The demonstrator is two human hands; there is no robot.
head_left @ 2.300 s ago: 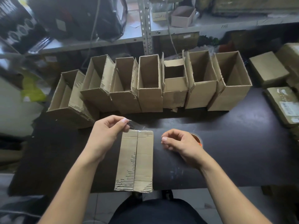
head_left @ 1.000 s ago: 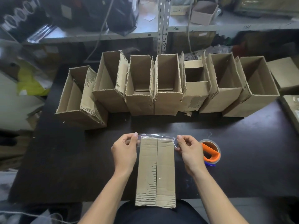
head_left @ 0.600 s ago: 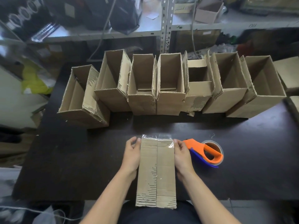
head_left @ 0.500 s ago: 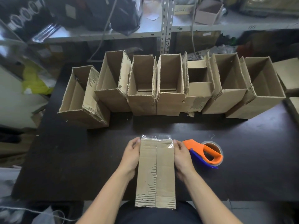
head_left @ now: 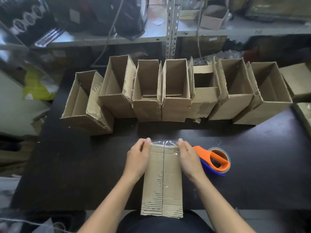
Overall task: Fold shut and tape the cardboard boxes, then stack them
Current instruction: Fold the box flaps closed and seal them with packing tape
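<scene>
This looks like a packing or stockroom bench in a small warehouse. A dark worktable (head_left: 67, 174) carries a row of open cardboard boxes (head_left: 175, 91) set side by side, with an orange tape dispenser (head_left: 213, 159) lying near the front edge. Behind stands slotted metal shelving (head_left: 171, 27) crowded with black bags (head_left: 127, 15), a small carton (head_left: 213, 17) and loose wrapped parcels (head_left: 279, 7).

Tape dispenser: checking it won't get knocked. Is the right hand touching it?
Cannot tell. In the head view the right hand overlaps the tape dispenser's orange handle, hiding any contact or gap.
</scene>
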